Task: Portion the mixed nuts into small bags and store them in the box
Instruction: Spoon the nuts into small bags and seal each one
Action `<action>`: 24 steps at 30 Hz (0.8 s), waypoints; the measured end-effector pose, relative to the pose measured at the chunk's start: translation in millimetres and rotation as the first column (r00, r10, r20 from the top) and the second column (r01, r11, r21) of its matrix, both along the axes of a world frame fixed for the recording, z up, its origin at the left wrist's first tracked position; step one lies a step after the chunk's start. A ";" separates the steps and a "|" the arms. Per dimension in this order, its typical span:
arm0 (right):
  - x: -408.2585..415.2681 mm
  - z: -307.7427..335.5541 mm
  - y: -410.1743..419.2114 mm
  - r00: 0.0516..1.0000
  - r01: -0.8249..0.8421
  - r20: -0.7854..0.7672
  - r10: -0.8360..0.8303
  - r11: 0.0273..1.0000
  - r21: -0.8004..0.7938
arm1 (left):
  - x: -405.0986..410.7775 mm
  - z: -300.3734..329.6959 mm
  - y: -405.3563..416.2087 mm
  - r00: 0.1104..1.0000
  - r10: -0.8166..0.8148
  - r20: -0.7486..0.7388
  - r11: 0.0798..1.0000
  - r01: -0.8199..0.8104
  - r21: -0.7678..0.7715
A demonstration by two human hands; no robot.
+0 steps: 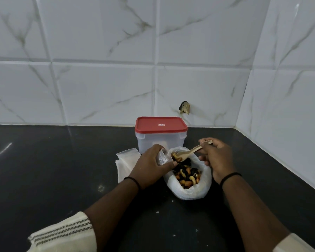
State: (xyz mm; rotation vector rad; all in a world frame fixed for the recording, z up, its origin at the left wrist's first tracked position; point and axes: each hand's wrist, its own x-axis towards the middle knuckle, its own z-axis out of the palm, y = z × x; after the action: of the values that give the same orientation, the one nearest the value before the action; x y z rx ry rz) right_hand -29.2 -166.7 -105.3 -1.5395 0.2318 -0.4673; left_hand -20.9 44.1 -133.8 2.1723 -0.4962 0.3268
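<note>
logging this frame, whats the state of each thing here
box: upright, red lid shut
big bag of nuts: open, lying on counter
small bag: held open by left hand
wooden spoon: loaded with nuts, gripped by right hand, at small bag's mouth
spare bags: empty, flat

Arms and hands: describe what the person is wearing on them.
Both forearms are bare. The left hand and right hand each have a thin black band at the wrist. Cream knit sleeves, pushed up near the elbows; the left sleeve carries dark patterned stripes.
</note>
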 end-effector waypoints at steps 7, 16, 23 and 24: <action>1.2 2.5 3.2 0.993 -0.096 -0.069 0.094 0.995 -0.038 | -2.7 2.7 -1.0 1.000 0.007 -0.011 1.000 -0.007 0.009; 8.3 -1.7 -6.7 0.984 -0.013 -0.169 0.051 0.975 0.220 | -3.8 3.3 0.9 1.000 -0.004 -0.018 1.000 0.004 -0.007; 2.7 7.9 -4.9 0.996 0.012 -0.086 0.009 0.970 0.241 | -5.2 4.2 0.1 1.000 0.000 -0.022 1.000 0.000 -0.013; 1.7 9.3 -3.7 0.997 0.009 -0.070 0.007 0.972 0.233 | -5.3 4.7 0.0 1.000 0.001 -0.022 1.000 -0.002 -0.013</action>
State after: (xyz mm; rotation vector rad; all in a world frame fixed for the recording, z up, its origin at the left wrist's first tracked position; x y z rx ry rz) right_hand -27.5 -170.4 -96.0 -1.3267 0.3309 -0.3725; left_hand -26.2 44.0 -129.2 2.1616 -0.4788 0.3054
